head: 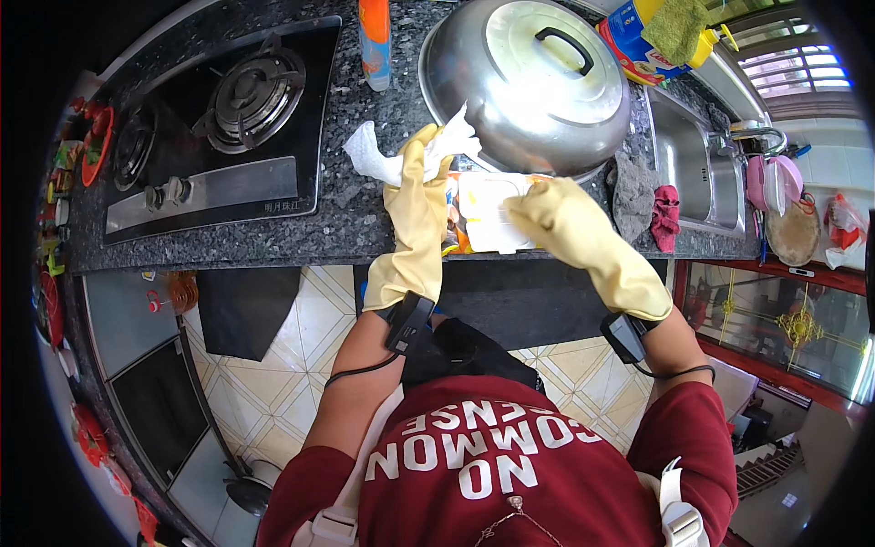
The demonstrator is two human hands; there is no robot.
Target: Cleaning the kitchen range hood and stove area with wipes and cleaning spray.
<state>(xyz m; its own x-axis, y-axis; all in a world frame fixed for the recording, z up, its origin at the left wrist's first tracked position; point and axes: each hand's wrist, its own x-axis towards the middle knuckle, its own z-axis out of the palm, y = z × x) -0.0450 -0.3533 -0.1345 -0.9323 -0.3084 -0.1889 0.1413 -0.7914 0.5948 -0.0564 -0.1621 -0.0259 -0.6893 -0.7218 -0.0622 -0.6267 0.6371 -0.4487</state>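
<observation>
Both my hands wear pale yellow rubber gloves. A crumpled white wipe (383, 158) is held in my left hand (418, 188), its ends sticking out on both sides of the fingers. Just right of that hand, a wipes pack (459, 232) with an orange printed wrapper lies at the front of the counter. Its white plastic lid (489, 205) faces up. My right hand (557, 212) reaches the lid's right side with curled, slightly blurred fingers. Whether those fingers grip the lid or only press on it is hidden.
Behind the pack stands a large domed steel lid (526, 89). A gas stove (225, 130) is at left, a spray can (375, 44) at the back. On the right are a grey cloth (632, 195), a red cloth (665, 217), a steel sink (690, 157) and a detergent bottle (625, 37).
</observation>
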